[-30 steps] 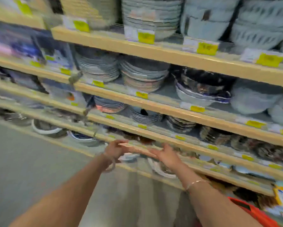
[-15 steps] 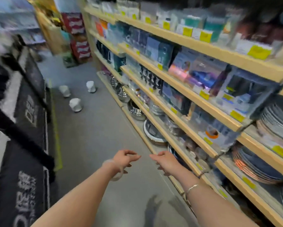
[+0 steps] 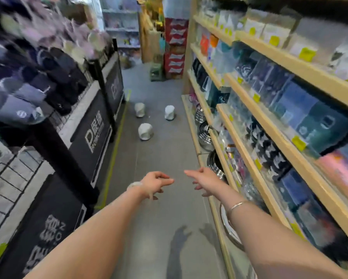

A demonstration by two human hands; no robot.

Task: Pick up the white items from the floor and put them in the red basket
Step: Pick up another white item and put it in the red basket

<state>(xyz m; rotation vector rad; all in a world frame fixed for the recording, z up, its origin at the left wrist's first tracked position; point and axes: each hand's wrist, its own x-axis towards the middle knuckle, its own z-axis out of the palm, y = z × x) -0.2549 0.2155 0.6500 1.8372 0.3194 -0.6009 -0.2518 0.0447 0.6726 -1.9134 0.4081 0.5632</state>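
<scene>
Reaching ahead, left hand [image 3: 156, 183] and right hand [image 3: 204, 181] loose-fingered, holding nothing; three white items [image 3: 145, 131] lie well apart down the floor [image 3: 165, 158], beyond reach.

Three items [image 3: 145, 131] were white on grey floor [image 3: 165, 158]. Shelves [image 3: 301, 63] at 3 o'clock were tan with yellow tags [image 3: 298, 143]; boxes [image 3: 176, 49] at 12 red.
</scene>
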